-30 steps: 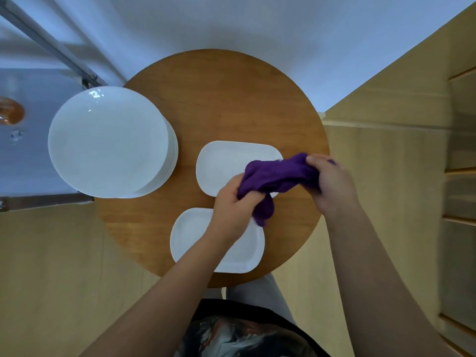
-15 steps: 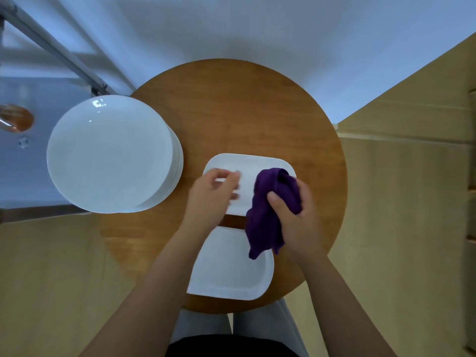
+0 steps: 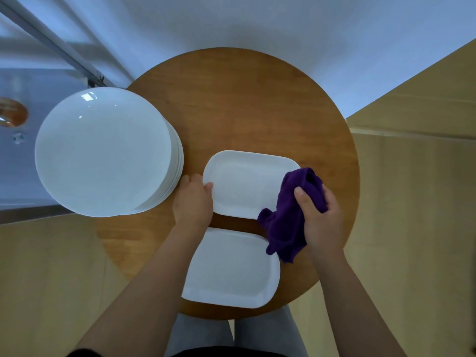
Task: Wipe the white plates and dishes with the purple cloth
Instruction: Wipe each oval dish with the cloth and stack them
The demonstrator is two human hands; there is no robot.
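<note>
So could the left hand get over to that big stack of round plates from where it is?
Probably yes. The left hand grips the far dish right beside the stack of round plates, with nothing visible between them; it would just have to let go.

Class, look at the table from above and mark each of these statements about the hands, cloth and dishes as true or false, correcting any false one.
1. The right hand holds the purple cloth. True.
2. The left hand holds the far rectangular dish at its left end. True.
3. The round plates are stacked right of the dishes. False: left.
4. The cloth lies flat inside the near rectangular dish. False: it hangs bunched from the hand.
</note>
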